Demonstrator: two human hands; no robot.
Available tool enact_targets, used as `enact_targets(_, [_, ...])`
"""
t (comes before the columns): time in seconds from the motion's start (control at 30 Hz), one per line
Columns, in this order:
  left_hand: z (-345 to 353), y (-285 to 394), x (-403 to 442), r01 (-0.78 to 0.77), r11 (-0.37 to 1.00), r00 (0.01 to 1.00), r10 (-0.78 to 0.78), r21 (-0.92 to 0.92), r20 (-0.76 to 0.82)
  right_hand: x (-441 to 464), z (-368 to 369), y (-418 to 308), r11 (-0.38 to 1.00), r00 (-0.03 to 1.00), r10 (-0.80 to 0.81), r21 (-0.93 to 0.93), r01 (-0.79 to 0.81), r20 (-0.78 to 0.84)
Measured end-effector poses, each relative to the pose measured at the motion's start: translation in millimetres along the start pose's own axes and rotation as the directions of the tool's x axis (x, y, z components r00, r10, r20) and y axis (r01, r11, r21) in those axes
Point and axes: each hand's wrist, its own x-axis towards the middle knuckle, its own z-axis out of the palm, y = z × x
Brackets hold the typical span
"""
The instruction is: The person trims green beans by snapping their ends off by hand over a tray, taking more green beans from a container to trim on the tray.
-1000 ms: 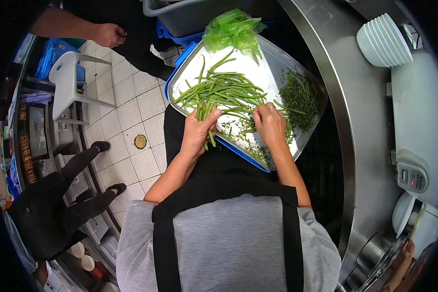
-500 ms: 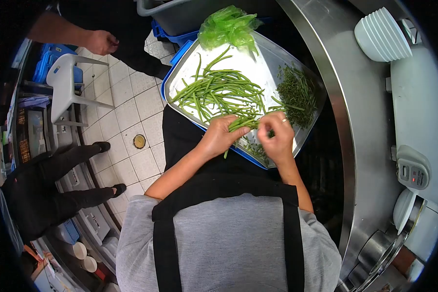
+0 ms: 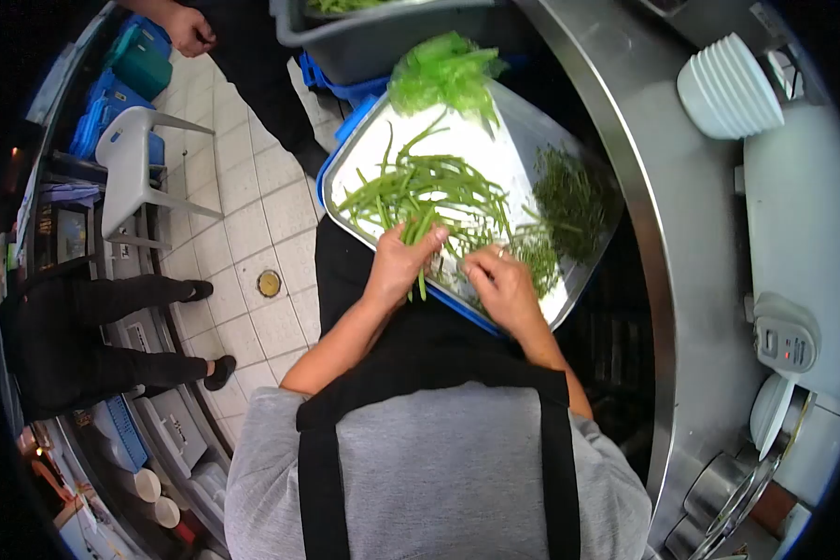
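My left hand (image 3: 403, 266) is closed round a small bunch of green beans (image 3: 422, 229), whose ends stick out above and below the fingers. Just to its right, my right hand (image 3: 502, 282) has thumb and fingers pinched together; anything between them is too small to make out. Both hands are over the near edge of a metal tray (image 3: 506, 154). A loose pile of long green beans (image 3: 448, 177) lies on the tray's left part. Short dark-green bits and bean ends (image 3: 574, 201) are heaped on the right. A crumpled green plastic bag (image 3: 443, 79) rests at the far edge.
A grey tub (image 3: 392, 42) with green contents stands beyond the tray. Along the right runs a steel counter (image 3: 639, 103) with stacked white bowls (image 3: 728, 89). At left are a white stool (image 3: 135, 159), a co-worker's hand (image 3: 191, 33) and another person's dark-clothed legs (image 3: 140, 299).
My left hand has shifted slightly left with its beans. My right hand has dropped down and left, away from the bunch. The whole view has tilted, showing more of the grey tub.
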Motion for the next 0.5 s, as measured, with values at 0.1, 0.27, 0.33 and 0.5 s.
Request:
enact_targets(0.1, [-3,-2,2,0.002,0.993,1.0,-0.003,0.118,0.004,2,4,6,1.0,1.0,-0.028,0.009,0.027,0.002])
enact_targets(0.27, [3,-4,2,0.082,0.983,0.986,-0.057,-0.162,0.155,6,3,4,0.981,0.998,-0.031,0.194,0.02,0.05])
enact_targets(0.33, [9,-2,1,0.055,0.966,0.99,-0.02,-0.252,0.141,4,14,25,0.775,0.984,0.154,0.606,-0.178,0.093])
enact_targets(0.5, [7,51,23,-0.116,0.977,0.993,0.119,-0.179,0.002,2,0,37,0.408,0.933,0.359,0.892,-0.193,0.038])
